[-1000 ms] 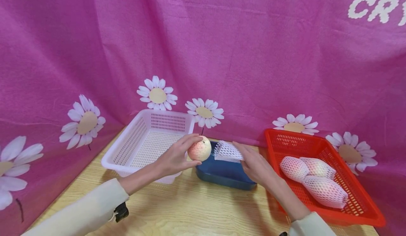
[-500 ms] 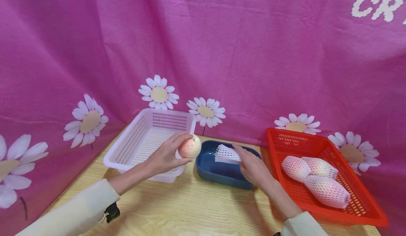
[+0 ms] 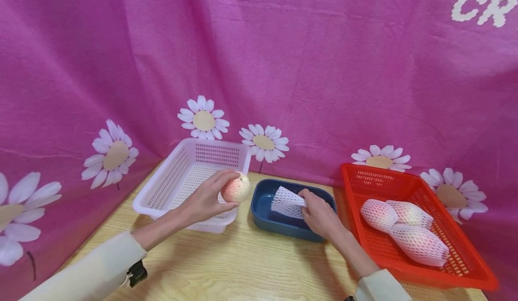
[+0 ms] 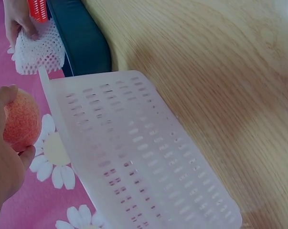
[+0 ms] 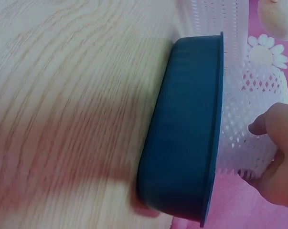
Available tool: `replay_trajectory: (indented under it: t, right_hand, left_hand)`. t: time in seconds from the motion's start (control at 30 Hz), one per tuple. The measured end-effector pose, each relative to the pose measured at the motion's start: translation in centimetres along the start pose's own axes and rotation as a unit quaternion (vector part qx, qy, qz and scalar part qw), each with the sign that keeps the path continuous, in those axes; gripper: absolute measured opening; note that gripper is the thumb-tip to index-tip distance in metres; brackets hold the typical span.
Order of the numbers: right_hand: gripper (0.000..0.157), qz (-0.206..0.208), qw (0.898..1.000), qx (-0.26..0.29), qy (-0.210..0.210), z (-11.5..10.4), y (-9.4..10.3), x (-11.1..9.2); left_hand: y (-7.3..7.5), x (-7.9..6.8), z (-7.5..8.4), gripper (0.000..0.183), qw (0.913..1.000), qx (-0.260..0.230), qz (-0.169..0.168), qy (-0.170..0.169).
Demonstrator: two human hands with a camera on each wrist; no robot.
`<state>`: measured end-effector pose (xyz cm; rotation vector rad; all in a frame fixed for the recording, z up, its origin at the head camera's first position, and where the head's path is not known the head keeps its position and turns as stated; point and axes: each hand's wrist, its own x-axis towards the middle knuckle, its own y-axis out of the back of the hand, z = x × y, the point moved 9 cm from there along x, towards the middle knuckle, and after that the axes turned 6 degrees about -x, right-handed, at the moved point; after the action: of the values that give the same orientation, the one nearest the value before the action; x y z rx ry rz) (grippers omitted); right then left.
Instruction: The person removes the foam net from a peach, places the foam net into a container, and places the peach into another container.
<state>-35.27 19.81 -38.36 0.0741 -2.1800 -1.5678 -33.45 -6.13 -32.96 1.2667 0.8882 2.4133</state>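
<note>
The left hand [image 3: 206,199] curls thumb and fingers round a peach [image 3: 236,187], round, matte and finely speckled red over cream, above the right rim of the white basket [image 3: 155,212]. The right hand [image 3: 321,213] pinches one end of a net [image 3: 286,202], a limp, white foam mesh tube, over the mouth of the blue tub [image 3: 283,231], smooth-walled and round-cornered. Further right, the red basket [image 3: 479,265], slotted plastic, holds three wrapped peaches [image 3: 418,242] in similar mesh. All stand on a wood-grained counter [image 3: 234,269]. Behind hangs creased magenta cloth [image 3: 323,89] with daisies [image 3: 204,120]; its white lettering reads "CR" at right, while "ING" is cropped by the top edge. Fingers hide part of the peach; whether the net touches the tub's floor is unclear.
</note>
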Motion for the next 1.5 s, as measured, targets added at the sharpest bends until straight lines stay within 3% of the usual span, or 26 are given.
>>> replay_trajectory:
  t: [0.23,0.47,0.9,1.2,1.5]
  right_hand:
    - [0.017,0.004,1.000,-0.012,0.015,-0.4,-1.0,0.1]
    - [0.014,0.001,1.000,0.003,0.019,-0.6,-1.6,0.4]
    - [0.023,-0.021,0.999,0.025,-0.017,0.1,-2.8,0.8]
    - [0.020,-0.058,0.994,0.081,-0.049,0.6,-3.9,1.1]
    - [0.020,-0.077,0.994,0.069,-0.036,0.5,-4.8,1.4]
  left_hand:
    - [0.3,-0.4,-0.3,0.069,1.0000,0.004,0.003,-0.002]
    - [0.5,-1.0,-1.0,0.070,0.9997,0.014,-0.007,0.019]
    - [0.8,-1.7,-2.4,0.071,0.9978,0.018,-0.028,0.058]
    - [0.9,-2.1,-3.5,0.069,0.9965,0.026,-0.033,0.072]
    - [0.8,-2.5,-4.2,0.068,0.9936,0.035,-0.050,0.095]
